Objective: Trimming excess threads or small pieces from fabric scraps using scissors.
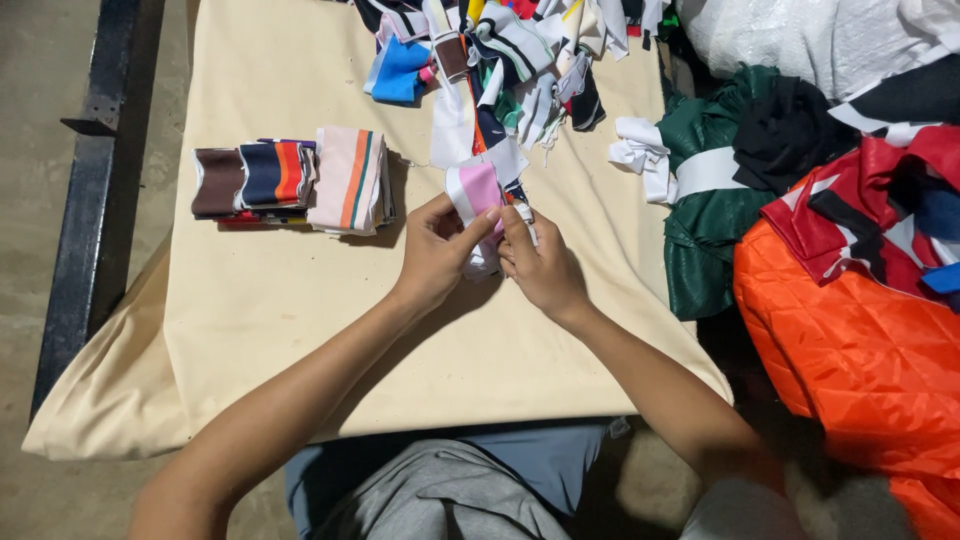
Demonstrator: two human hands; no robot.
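Note:
My left hand (436, 250) and my right hand (540, 268) meet over the middle of a table covered in cream cloth (270, 310). Both pinch a small folded strip of pink and white striped knit fabric (477, 190), held just above the cloth. The left thumb and fingers grip its left edge, the right fingers its right edge. To the left lie neat stacks of folded striped strips (290, 182) in brown, navy, orange and cream. A loose heap of mixed striped strips (500, 60) spreads behind the hands.
On the right are piled a green garment (705, 230), a quilted orange fabric (850, 340), a red and white piece (870, 200) and a white bag (800, 35). A dark metal bar (90, 170) runs along the table's left. My grey-clad lap (440, 490) is at the bottom.

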